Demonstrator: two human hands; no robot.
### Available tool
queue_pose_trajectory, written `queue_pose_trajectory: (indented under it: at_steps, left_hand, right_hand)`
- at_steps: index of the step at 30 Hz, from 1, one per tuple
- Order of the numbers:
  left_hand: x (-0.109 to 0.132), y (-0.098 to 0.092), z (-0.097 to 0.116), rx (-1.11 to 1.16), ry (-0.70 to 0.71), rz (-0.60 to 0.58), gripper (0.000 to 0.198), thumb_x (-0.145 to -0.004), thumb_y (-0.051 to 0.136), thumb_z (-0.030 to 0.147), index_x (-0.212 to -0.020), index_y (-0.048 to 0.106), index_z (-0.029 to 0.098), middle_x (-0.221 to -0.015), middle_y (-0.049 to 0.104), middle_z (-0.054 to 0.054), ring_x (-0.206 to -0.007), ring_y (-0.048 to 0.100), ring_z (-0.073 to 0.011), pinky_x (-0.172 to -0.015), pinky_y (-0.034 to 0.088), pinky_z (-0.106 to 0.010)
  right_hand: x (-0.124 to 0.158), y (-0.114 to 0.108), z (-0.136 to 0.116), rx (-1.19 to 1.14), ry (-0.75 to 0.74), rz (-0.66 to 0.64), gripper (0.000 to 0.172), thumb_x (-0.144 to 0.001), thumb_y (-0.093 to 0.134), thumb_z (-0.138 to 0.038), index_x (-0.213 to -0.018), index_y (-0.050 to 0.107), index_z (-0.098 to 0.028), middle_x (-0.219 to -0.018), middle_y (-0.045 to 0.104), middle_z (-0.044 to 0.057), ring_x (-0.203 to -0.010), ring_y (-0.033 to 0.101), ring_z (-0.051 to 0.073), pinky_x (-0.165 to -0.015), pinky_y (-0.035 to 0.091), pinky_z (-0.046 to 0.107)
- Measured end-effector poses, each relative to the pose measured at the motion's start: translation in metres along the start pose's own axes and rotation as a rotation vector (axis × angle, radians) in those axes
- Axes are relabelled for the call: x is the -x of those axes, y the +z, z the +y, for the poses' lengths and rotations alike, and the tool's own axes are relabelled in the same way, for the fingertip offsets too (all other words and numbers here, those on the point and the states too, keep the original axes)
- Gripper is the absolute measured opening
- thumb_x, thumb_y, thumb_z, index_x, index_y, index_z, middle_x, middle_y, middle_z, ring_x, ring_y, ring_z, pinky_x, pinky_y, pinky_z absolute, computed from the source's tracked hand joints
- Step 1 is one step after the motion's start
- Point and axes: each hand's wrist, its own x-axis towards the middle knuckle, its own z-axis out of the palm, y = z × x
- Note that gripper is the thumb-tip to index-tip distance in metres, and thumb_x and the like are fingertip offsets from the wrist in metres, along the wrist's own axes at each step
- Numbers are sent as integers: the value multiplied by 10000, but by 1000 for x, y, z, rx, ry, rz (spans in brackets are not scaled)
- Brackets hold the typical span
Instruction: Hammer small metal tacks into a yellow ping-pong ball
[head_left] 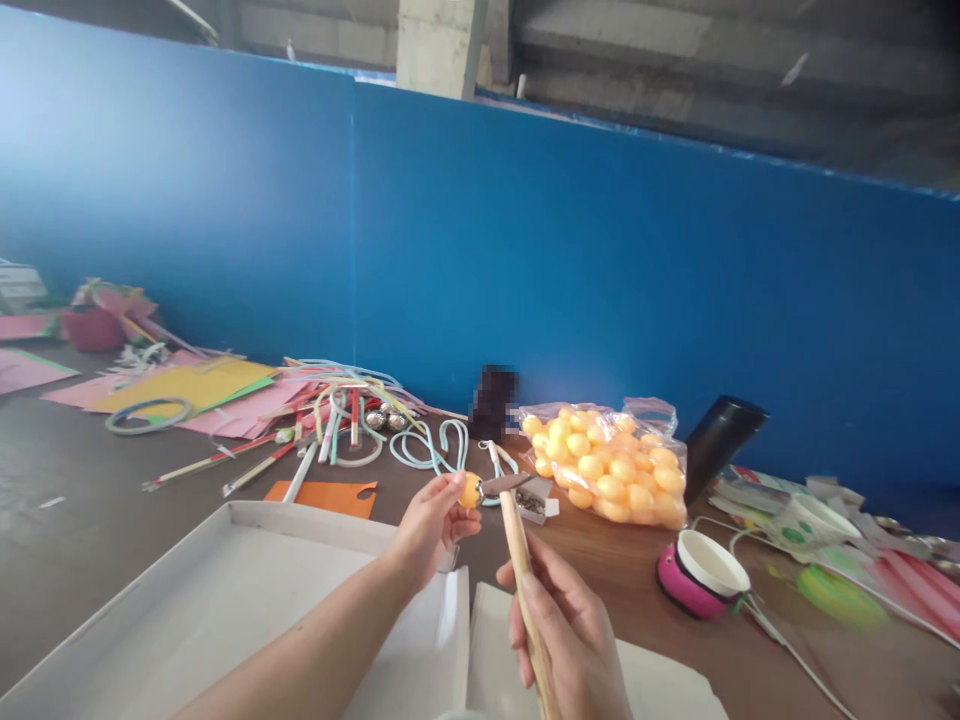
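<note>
My left hand (435,525) is closed, its thumb and fingertips pinching a small orange-yellow ball (470,491). In my right hand (566,620) is a hammer (517,545) with a pale wooden handle, held upright and tilted slightly left. Its dark, narrow head lies right beside the ball; whether they touch I cannot tell. Below my left forearm is a shallow white tray (247,515). Behind the hammer stands a small open box (534,502) of tiny metal pieces. A clear plastic bag (679,450) full of orange balls lies to its right.
Pale blue cords (427,448), striped sticks (262,468) and coloured paper sheets (202,385) cover the left side. At right are a pink-and-white cup-shaped thing (697,595), a black cylinder (724,440) and a white cable (802,670). A blue partition (600,260) closes off the back.
</note>
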Motion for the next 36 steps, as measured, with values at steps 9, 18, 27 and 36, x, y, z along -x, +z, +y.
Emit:
queue_pose_trajectory:
  at_steps: [9, 18, 27, 36]
  left_hand:
    - [0, -1, -2, -19, 2, 2, 244, -763, 605, 353, -855, 548, 134, -714, 577, -15, -526, 564, -67, -470, 497, -165]
    - [0, -2, -1, 20, -2, -8, 239, -773, 598, 343, -850, 557, 120, -673, 572, -19, -538, 566, -75, -481, 508, -171]
    - [2, 0, 0, 3, 7, -53, 241, -773, 594, 346, -861, 571, 123, -715, 572, -20, -528, 552, -67, -474, 498, -172]
    - [1, 0, 0, 3, 5, -26, 235, -767, 602, 342, -848, 564, 124, -681, 563, -13, -528, 558, -74, -477, 499, -174]
  right_hand:
    - [-1, -1, 0, -31, 6, 9, 491, -777, 586, -419, -1205, 516, -190, -802, 594, 54, -426, 440, 74, -304, 344, 172]
    - [-1, -4, -6, -108, -7, 58, 474, -757, 619, -399, -1174, 543, -188, -811, 607, 66, -433, 448, 76, -300, 347, 167]
    - [2, -1, -1, -23, 8, -1, 494, -743, 629, -413, -1183, 553, -201, -800, 600, 56, -404, 448, 65, -280, 331, 158]
    - [2, 0, -2, -17, 0, 5, 491, -752, 620, -407, -1188, 550, -191, -787, 603, 55, -404, 441, 64, -280, 342, 159]
